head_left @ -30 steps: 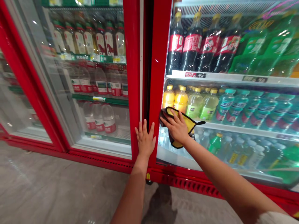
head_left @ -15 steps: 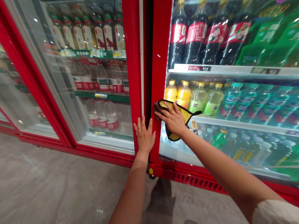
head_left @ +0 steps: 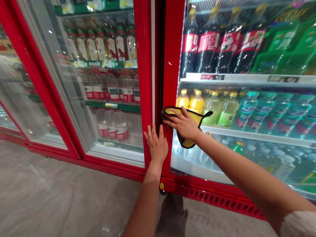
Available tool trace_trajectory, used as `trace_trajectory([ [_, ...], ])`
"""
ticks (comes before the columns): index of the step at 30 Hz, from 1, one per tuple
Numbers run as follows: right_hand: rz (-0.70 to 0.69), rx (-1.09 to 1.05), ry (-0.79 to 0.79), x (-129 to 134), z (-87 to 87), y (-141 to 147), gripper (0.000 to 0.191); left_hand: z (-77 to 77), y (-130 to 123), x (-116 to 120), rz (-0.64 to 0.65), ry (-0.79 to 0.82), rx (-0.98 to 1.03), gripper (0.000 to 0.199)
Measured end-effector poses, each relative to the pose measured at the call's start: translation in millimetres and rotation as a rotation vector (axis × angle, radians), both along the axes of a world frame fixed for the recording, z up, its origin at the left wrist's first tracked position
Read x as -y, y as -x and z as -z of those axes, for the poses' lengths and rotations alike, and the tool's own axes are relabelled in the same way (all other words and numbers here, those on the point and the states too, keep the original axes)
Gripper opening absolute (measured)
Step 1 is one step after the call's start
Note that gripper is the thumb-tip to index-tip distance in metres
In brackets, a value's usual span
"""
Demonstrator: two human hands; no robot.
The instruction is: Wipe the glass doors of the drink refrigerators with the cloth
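My right hand (head_left: 185, 124) lies with spread fingers on a yellow cloth with black edging (head_left: 197, 119), pressing it against the red frame (head_left: 171, 82) and glass at the left edge of the right-hand cooler. The cloth's dark side is folded over near the fingertips, and its corner loop sticks out to the right. Lower and to the left, my left hand (head_left: 156, 144) rests with its fingers apart on the red edge of the left cooler (head_left: 145, 82), beside the dark gap between the two coolers. It holds nothing.
Behind the right glass stand cola bottles (head_left: 208, 42), yellow drinks (head_left: 197, 102) and teal-capped bottles (head_left: 249, 107). The left cooler holds bottles with red labels (head_left: 121, 126). Below are a red vented base (head_left: 212, 197) and a grey floor (head_left: 74, 197).
The view has shifted slightly, so the coolers sit a little lower and further right. Both hands keep nearly the same places on the coolers, with the cloth still under my right hand.
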State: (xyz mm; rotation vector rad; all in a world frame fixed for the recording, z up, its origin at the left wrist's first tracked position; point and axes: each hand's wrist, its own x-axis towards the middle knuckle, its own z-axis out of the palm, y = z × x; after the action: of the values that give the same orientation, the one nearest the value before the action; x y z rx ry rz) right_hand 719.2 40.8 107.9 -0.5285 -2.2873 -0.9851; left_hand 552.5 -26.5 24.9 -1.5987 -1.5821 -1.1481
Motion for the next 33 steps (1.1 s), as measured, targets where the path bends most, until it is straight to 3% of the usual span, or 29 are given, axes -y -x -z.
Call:
trace_trajectory([
  [6, -0.072, 0.124, -0.054, -3, 16.1, -2, 0.045, -0.3, -2, -3, 0.010, -0.008, 0.017, 0.062],
  [9, -0.059, 0.112, -0.080, -9, -6.8, -2, 0.048, -0.2, -2, -4, -0.004, -0.008, 0.034, 0.064],
  [11, -0.005, -0.014, -0.093, -11, -26.7, -2, 0.051, -0.9, -4, -5, -0.009, -0.010, 0.045, 0.065],
  [13, 0.040, -0.137, -0.106, -9, -34.4, -3, 0.053, -2.0, -7, -6, -0.007, -0.017, 0.048, 0.066],
  [16, 0.075, -0.202, -0.129, -3, -13.5, -9, 0.054, -3.6, -8, -7, -0.007, -0.035, 0.038, 0.065],
  [18, 0.082, -0.174, -0.141, 0, 8.5, -13, 0.052, -4.5, -8, -6, -0.008, -0.044, 0.029, 0.065],
  [20, 0.059, -0.093, -0.152, -1, 18.6, -14, 0.050, -5.2, -9, -6, -0.003, -0.046, 0.025, 0.065],
  [23, 0.050, -0.063, -0.164, -6, -0.3, -16, 0.050, -6.3, -13, -7, 0.014, -0.033, 0.017, 0.066],
  [25, 0.088, -0.155, -0.179, -9, -21.2, -20, 0.051, -7.5, -18, -9, 0.034, -0.014, 0.001, 0.067],
  [27, 0.129, -0.254, -0.192, -8, -30.7, -27, 0.052, -9.3, -24, -12, 0.058, 0.007, -0.016, 0.068],
  [30, 0.158, -0.306, -0.200, 0, -13.0, -36, 0.049, -12.5, -29, -13, 0.073, 0.024, -0.023, 0.068],
  [33, 0.111, -0.203, -0.216, 6, 11.1, -36, 0.041, -15.2, -32, -12, 0.071, 0.028, -0.008, 0.068],
])
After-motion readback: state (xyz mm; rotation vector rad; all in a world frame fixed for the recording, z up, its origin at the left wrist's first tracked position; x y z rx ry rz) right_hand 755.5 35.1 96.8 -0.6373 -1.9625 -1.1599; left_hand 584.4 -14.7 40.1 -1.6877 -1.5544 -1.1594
